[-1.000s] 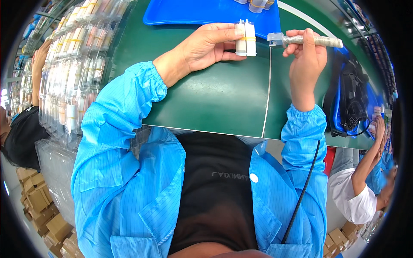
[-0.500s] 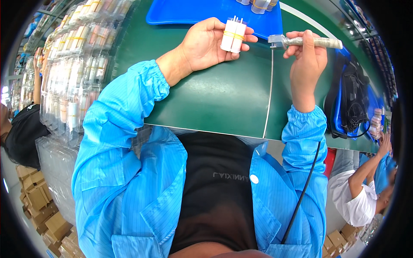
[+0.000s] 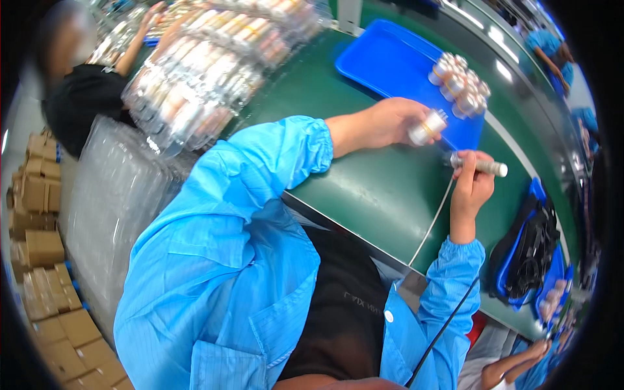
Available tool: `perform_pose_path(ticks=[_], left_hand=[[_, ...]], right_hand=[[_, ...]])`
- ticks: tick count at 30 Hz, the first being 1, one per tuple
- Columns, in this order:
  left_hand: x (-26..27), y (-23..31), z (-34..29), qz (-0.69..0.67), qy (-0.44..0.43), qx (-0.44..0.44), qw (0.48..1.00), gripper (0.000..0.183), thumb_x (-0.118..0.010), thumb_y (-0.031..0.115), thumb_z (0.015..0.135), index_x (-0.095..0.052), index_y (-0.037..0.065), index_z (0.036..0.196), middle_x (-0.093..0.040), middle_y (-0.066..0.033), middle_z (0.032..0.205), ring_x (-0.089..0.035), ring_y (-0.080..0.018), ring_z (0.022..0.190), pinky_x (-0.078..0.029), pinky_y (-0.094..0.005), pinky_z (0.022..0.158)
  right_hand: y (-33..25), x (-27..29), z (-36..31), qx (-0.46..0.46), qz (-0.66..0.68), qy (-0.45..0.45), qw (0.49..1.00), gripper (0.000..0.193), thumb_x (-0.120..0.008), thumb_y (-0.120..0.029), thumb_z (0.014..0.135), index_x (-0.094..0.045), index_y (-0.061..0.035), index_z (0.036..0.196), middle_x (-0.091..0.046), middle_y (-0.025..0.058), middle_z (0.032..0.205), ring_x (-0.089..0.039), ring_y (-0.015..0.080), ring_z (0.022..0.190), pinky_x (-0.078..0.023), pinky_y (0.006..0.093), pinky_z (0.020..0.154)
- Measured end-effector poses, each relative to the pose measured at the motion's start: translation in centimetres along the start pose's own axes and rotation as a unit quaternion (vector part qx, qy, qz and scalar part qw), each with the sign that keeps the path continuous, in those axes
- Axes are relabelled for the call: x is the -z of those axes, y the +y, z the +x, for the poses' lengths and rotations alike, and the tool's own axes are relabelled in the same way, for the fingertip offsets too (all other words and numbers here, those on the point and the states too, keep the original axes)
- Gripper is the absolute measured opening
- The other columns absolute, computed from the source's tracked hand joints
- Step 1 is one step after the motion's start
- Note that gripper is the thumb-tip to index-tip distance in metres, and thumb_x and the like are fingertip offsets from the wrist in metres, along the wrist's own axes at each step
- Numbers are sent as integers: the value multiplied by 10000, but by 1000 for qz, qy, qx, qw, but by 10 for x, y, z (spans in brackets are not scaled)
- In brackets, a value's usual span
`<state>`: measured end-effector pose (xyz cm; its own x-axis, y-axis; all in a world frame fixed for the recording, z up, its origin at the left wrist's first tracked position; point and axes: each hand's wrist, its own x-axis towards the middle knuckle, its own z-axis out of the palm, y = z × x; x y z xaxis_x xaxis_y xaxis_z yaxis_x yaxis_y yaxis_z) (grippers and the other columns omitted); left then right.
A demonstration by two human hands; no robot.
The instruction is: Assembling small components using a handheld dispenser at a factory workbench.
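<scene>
A small bundle of white tubes [image 3: 428, 127], bound with a yellow rubber band and with thin prongs at one end, is held in the fingers of my left hand [image 3: 396, 122]. It looks blurred and tilted. To its right, my right hand [image 3: 473, 185] is closed around a hand tool [image 3: 487, 167] with a pale, tape-wrapped handle. The tool's small head points toward the bundle but is apart from it. Beyond my left hand lies a blue tray [image 3: 383, 55] with several similar white bundles [image 3: 459, 84] at its right side.
Clear plastic trays full of banded tubes [image 3: 201, 71] are stacked at left on the green table [image 3: 364, 195]. Empty clear trays [image 3: 110, 195] and cardboard boxes [image 3: 39, 195] stand lower left. A blue tray with a black bag [image 3: 530, 253] sits right. Other people work on both sides.
The view has swung, so the table appears turned and more of the blue tray shows. The bundle has tilted over in my left hand. My right hand still grips the tool.
</scene>
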<state>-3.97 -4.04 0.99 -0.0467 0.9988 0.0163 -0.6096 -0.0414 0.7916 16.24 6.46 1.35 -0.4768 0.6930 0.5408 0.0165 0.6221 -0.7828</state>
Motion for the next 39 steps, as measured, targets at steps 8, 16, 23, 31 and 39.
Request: perform_pose_path(ticks=[8,16,23,31,39], left_hand=[[-40,93,-52,524,169,-257,794,327,-668,147,898,-629,28,1200,-684,-72,1061,-637,-134,961,-525,-295,820],[-29,159,-163,742,467,-354,325,336,-707,84,791,-618,4,1104,-645,-195,978,-615,-376,937,-490,-424,812],[42,145,-229,782,566,-138,222,352,-695,249,851,-646,68,1149,-689,-163,1033,-659,-354,943,-523,-428,805],[27,130,-232,777,559,-134,256,249,-684,223,853,-703,37,1018,-692,-151,939,-660,-349,886,-526,-438,773],[-3,119,-172,797,458,-305,248,132,-660,136,858,-693,62,962,-676,-100,981,-622,-318,954,-504,-412,821]], right_hand=[[-3,-5,-2,26,-8,-24,999,215,-610,-226,977,-602,-17,927,-649,49,771,-533,87,586,-428,240,529],[2,-12,-2,34,-25,-20,999,218,-618,-235,975,-615,-21,934,-653,54,790,-547,104,635,-448,258,573],[1,-18,-4,41,-38,-28,998,228,-621,-242,974,-610,-18,930,-640,40,777,-533,92,632,-438,247,569],[4,-15,-3,20,-20,-37,999,214,-622,-233,975,-610,-24,930,-629,26,765,-516,70,600,-412,225,541],[3,-17,-7,43,-15,-31,999,165,-643,-180,956,-629,-26,899,-651,50,765,-594,141,642,-472,270,587]])
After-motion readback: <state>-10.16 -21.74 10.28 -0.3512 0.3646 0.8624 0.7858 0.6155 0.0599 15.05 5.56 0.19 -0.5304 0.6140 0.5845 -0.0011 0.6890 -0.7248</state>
